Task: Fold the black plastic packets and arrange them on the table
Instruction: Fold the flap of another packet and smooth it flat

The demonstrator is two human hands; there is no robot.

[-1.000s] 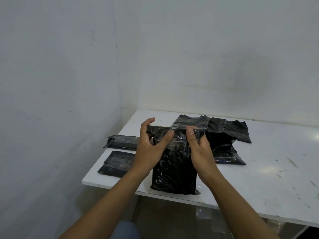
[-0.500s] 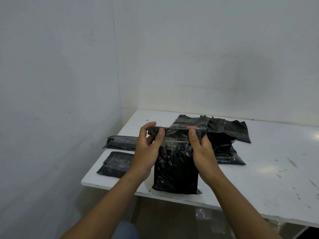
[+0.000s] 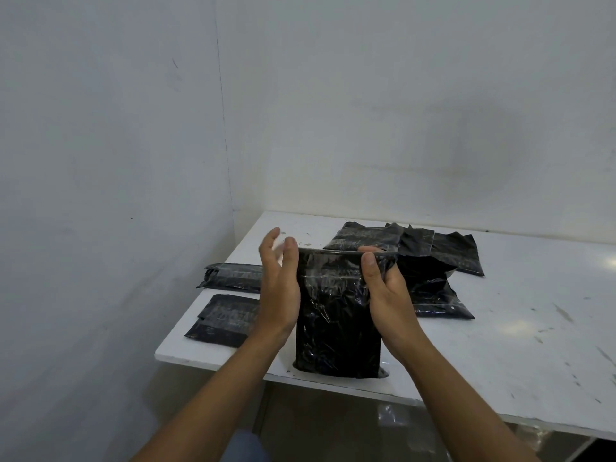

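Note:
A glossy black plastic packet [image 3: 336,321] stands upright near the table's front edge. My right hand [image 3: 386,288] pinches its top right corner, thumb in front. At the packet's left edge is my left hand [image 3: 278,281], fingers straight; its thumb touches the top left corner. Two folded black packets lie at the table's left end, one in front [image 3: 221,320] and one behind it [image 3: 230,276]. A loose pile of unfolded black packets [image 3: 430,258] lies behind the held one.
The white table [image 3: 500,345] fills a corner between two white walls. Its left edge and front edge are close to the packets. The right part of the tabletop shows scuff marks.
My left hand has let go of the packet's top edge and spread its fingers at the left side. The top fold has been turned down; the right hand keeps its pinch.

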